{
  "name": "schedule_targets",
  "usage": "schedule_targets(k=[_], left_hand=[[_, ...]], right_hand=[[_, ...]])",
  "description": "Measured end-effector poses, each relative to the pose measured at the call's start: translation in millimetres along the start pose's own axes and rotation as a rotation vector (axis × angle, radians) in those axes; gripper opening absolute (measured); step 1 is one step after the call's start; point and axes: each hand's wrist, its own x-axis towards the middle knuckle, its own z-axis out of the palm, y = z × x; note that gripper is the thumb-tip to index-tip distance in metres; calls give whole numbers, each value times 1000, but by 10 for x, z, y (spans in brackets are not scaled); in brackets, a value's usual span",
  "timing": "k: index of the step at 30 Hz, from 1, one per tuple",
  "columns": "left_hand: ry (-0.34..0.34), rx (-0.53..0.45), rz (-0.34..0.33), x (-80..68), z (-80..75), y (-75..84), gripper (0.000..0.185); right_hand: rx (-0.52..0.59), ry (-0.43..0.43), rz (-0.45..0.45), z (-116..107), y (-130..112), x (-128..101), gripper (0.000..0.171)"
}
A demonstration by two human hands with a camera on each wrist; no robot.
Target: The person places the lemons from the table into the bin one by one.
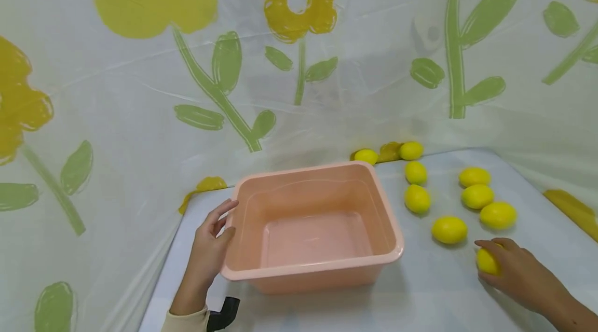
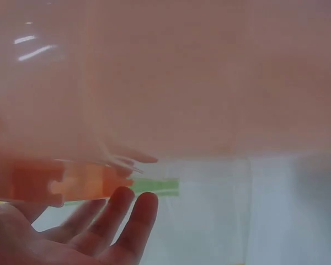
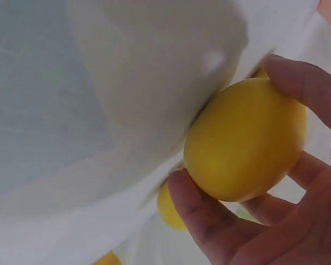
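Note:
A pink plastic basin (image 1: 322, 270) stands upright on the table, and its inside holds nothing. Beside its left rim is my left hand (image 1: 207, 254), thumb and fingertips against the outer edge. The left wrist view shows the same hand's loosely extended fingers (image 2: 133, 229) close to the basin's wall (image 2: 182, 83). To the right, my right hand (image 1: 523, 275) grips a yellow lemon (image 1: 487, 262) low over the table. In the right wrist view the thumb and fingers pinch this lemon (image 3: 245, 141) from both sides. Another lemon (image 1: 449, 230) lies just beyond that hand.
Several more lemons (image 1: 498, 216) lie in loose rows right of the basin, two of them near the back edge (image 1: 411, 150). A white cloth with yellow flowers (image 1: 327, 129) hangs behind the white table (image 1: 420, 295). A black strap piece (image 1: 224, 314) sits at my left sleeve.

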Motion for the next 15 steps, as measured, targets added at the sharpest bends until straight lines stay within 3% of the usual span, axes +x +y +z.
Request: schedule_targets(k=[6,15], left_hand=[[35,-38,15,-12,36,23,47],[59,-20,30,-5,62,35,45]], right_hand=[[13,48,-22,-51,-88,-37,77],[-6,138,-69,-188,-309,-94,73]])
